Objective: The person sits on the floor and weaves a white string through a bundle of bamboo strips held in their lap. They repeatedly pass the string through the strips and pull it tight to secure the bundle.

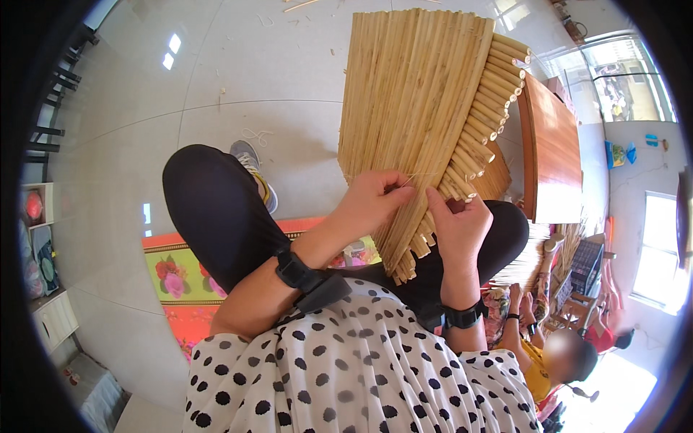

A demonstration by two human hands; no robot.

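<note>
A stiff mat of pale, reed-like sticks (404, 94) laid side by side stands over my lap, with its lower end between my knees. Along its right edge, a row of round stick ends (498, 108) fans out. My left hand (372, 206) rests against the lower part of the mat, thumb and forefinger pinched on a thin pale thread (426, 174) that crosses the sticks. Close by on the right, my right hand (460, 225) has its thumb and fingers pressed together at the mat's edge. What lies between those fingertips is too small to make out.
A flowered red and green mat (171, 278) lies under my legs. At the right stands a brown wooden board (552, 148), with loose sticks (530, 260) below it. Another person in yellow (535, 372) sits at the lower right. Scraps of thread (256, 135) lie on the tiles.
</note>
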